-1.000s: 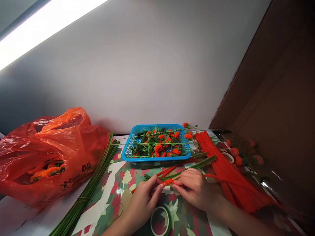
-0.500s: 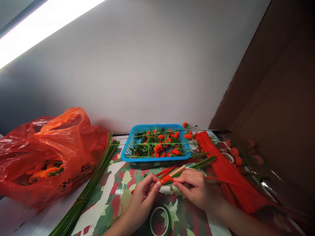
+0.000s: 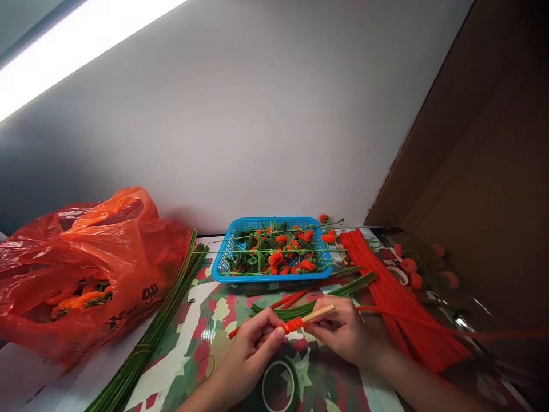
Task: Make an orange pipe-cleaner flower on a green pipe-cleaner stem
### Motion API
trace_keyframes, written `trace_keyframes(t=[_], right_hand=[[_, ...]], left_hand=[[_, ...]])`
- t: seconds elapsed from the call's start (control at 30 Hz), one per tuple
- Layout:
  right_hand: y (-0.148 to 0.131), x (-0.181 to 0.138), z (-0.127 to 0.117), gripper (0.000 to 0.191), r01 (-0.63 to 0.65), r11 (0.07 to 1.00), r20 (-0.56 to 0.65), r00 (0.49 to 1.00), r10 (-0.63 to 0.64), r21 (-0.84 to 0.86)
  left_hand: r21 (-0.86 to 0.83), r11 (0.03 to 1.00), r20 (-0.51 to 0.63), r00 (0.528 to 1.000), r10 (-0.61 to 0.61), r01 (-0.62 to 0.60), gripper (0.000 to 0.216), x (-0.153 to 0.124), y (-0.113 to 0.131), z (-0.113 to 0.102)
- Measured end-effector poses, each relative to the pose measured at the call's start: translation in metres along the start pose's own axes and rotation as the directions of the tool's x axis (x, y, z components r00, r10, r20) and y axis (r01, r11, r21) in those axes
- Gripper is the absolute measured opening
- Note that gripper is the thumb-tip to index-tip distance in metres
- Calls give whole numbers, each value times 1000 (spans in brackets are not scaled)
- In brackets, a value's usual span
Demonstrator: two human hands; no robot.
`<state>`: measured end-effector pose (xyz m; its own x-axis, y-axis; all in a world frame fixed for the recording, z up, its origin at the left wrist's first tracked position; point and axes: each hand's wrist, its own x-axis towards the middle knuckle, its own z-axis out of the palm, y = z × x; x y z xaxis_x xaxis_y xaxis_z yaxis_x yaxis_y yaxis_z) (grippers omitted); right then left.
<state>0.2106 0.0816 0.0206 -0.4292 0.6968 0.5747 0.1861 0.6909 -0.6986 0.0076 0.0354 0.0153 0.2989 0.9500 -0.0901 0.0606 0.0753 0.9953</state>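
An orange-red pipe cleaner is coiled in several turns around a pale wooden stick. My left hand pinches the coil's left end between thumb and fingers. At the coil's right side, my right hand has its fingers closed on the pipe cleaner, and the stick's bare end crosses in front of them. A long loose strand trails off to the right behind that hand. Just below my hands lies a roll of green tape. Green pipe cleaners lie right behind them.
A blue basket holds small orange and green flower pieces. An orange plastic bag and a bundle of green pipe cleaners are at left. Many red-orange pipe cleaners lie at right, beside a cardboard panel.
The stick's bare end has swung right and down, now crossing in front of my right fingers. The pipe cleaner's coil sits slightly lower and looks tighter. My left hand has barely moved.
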Motion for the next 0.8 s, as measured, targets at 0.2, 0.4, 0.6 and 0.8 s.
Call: trace_keyframes(t=[0.2, 0.4, 0.6, 0.8], right_hand=[[1, -1, -2, 16, 0, 999, 45, 999, -2, 45], [7, -11, 7, 30, -54, 997, 105, 993, 49, 46], [11, -15, 13, 45, -279, 939, 214, 948, 236, 202], [28, -10, 8, 32, -496, 757, 377, 858, 350, 425]], left_hand=[[-22, 1000, 26, 1000, -1, 1, 35, -1, 1, -1], [-10, 1000, 59, 998, -8, 9, 37, -1, -2, 3], [9, 1000, 106, 994, -20, 19, 38, 0, -3, 7], [123, 992, 168, 986, -7, -14, 35, 3, 7, -7]])
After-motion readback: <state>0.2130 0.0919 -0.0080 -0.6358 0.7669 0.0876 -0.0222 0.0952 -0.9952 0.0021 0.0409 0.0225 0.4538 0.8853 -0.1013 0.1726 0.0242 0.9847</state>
